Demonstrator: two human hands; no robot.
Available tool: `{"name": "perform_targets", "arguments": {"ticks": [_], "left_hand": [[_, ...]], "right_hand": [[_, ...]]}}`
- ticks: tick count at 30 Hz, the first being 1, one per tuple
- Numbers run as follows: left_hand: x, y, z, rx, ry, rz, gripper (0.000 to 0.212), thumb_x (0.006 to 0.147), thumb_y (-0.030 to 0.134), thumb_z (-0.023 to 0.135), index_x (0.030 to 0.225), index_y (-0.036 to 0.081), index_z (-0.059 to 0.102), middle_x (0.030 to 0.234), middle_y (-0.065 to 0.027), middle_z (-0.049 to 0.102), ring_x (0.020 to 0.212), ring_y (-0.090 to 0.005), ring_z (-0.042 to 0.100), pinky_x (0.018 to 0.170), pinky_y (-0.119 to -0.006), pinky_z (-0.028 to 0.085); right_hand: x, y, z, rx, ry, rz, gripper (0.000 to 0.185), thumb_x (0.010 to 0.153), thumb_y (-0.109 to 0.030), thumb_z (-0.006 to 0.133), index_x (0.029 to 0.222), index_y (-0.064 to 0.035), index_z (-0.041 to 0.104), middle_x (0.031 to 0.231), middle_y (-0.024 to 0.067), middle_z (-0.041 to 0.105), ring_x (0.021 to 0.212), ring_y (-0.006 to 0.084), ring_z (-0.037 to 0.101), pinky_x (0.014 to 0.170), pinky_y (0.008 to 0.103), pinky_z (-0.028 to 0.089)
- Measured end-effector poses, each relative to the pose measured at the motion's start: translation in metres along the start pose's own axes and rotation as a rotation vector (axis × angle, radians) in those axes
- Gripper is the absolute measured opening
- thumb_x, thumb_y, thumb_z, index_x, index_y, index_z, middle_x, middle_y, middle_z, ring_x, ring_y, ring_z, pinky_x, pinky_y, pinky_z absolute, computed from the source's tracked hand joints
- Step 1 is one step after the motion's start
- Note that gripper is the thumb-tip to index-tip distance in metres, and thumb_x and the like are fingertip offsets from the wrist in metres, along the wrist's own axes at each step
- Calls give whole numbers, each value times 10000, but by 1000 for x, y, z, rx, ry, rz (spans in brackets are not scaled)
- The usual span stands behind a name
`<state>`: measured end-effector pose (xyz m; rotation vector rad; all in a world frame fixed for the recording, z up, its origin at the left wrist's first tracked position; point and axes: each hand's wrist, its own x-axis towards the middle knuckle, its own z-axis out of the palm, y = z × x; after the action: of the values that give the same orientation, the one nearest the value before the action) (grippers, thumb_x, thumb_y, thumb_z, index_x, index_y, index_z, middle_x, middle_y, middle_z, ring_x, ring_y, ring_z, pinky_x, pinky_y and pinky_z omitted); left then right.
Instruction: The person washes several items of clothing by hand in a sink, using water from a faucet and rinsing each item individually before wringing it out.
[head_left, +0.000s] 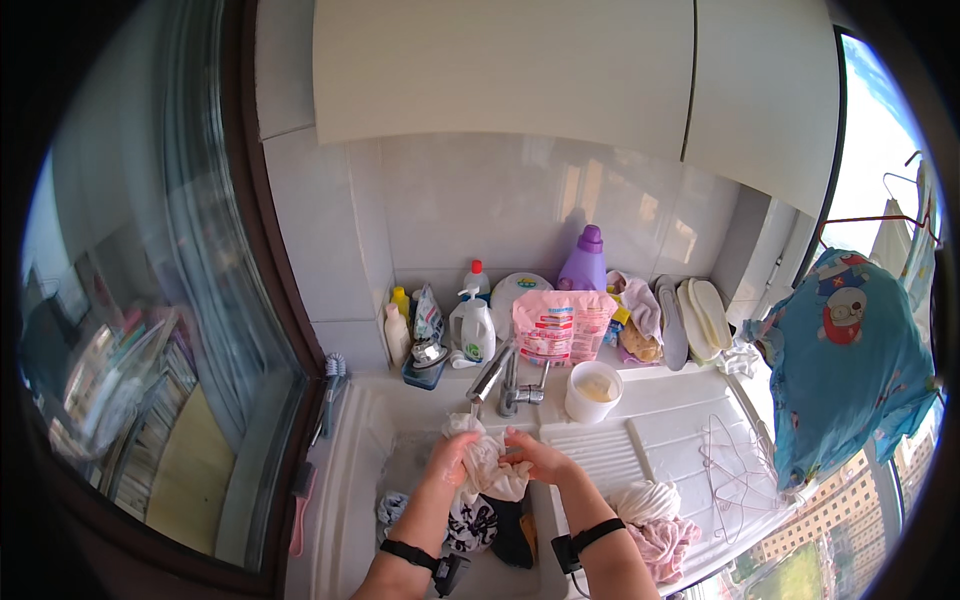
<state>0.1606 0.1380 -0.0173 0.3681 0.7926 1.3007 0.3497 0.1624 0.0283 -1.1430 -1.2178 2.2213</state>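
Observation:
My left hand (450, 457) grips the left side of a wet white cloth (491, 469), and my right hand (536, 456) has its fingers on the cloth's right side. The cloth hangs under the spout of a chrome faucet (493, 373), over the basin of a white laundry sink (337, 480). Beneath it in the basin lie a black-and-white patterned cloth (472, 523), a dark cloth (512, 534) and a bluish patterned cloth (392, 508). A black strap with a small device is on each forearm.
Right of the basin, a ribbed washboard (600, 450) adjoins a white tub (594, 391), bundled white cloth (646, 501), pink cloth (667, 547) and wire hangers (731, 480). Bottles, a pink pouch (562, 326) and insoles (705, 319) line the back ledge. A blue garment (847, 375) hangs at right.

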Motion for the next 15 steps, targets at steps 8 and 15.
{"name": "perform_targets", "arguments": {"ticks": [8, 15], "left_hand": [[-25, 18, 20, -56, -38, 43, 429, 868, 381, 487, 1116, 31, 514, 1100, -122, 566, 1006, -243, 553, 892, -396, 424], [12, -16, -10, -2, -59, -64, 387, 901, 337, 414, 1127, 34, 494, 1150, -126, 530, 1071, -237, 518, 911, -403, 418]], "right_hand": [[31, 12, 13, 167, 454, -354, 329, 754, -188, 617, 1023, -21, 529, 866, 101, 584, 734, 168, 579, 631, 281, 483], [-1, -3, 91, -688, 634, -585, 356, 739, -278, 596, 1010, -49, 565, 861, 168, 616, 809, 303, 605, 741, 367, 468]]}}
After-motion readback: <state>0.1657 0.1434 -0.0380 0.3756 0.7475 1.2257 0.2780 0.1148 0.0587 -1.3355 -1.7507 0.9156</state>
